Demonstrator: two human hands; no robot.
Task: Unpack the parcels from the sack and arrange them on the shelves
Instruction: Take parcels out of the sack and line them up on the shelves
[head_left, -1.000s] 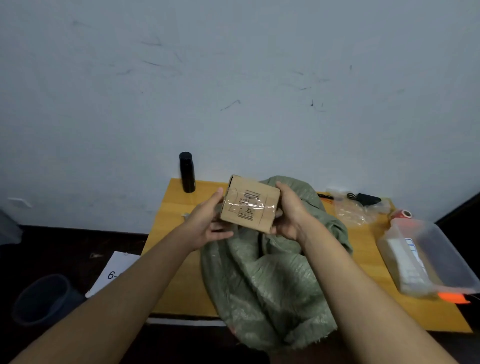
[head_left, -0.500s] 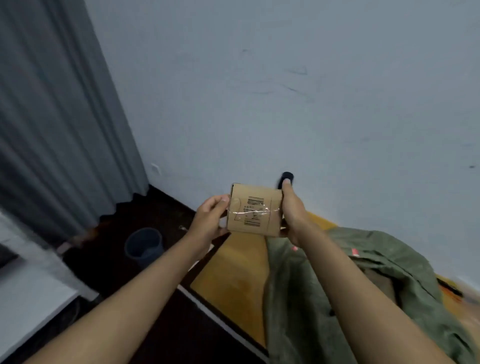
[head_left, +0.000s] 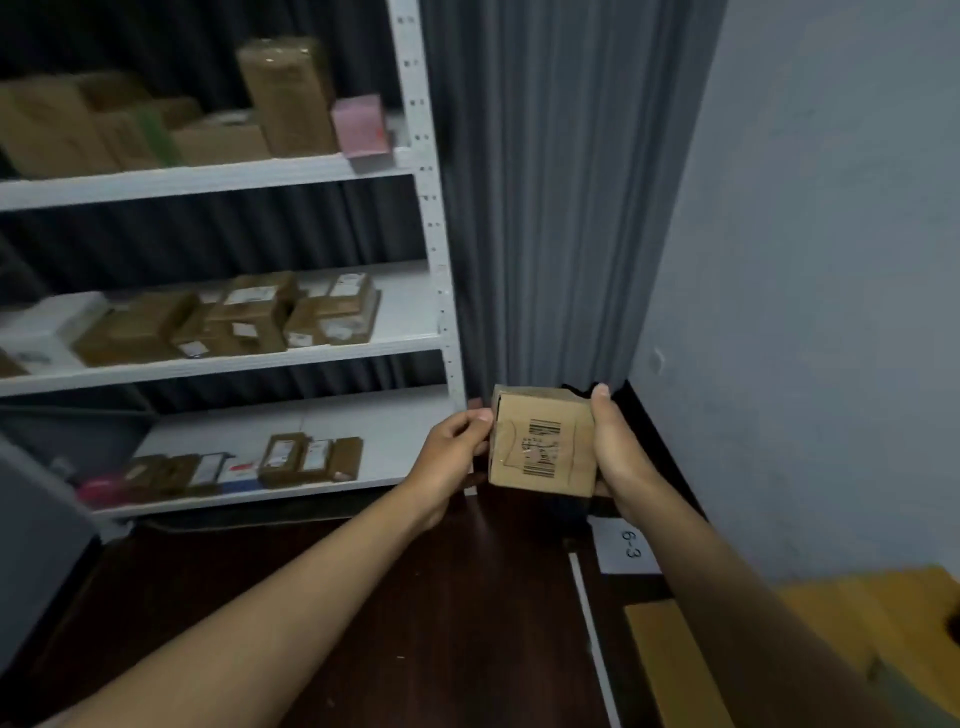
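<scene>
1. The person holds one small cardboard parcel (head_left: 543, 441), barcode label up, in mid-air between both hands; the left hand (head_left: 452, 447) pinches its left edge, the right hand (head_left: 618, 452) curls round its right side.
2. The parcel is not yet shelved; it hangs just right of the white shelving unit (head_left: 436, 249), near the bottom shelf (head_left: 400, 421).
3. Many parcels already sit on all three visible shelves; bare space remains at the right of the bottom one.
4. The sack is out of view, so what remains cannot be judged.

Grey pleated curtain (head_left: 545, 197), pale wall (head_left: 831, 260) — dark floor (head_left: 415, 623), yellow table (head_left: 883, 613) corner
</scene>
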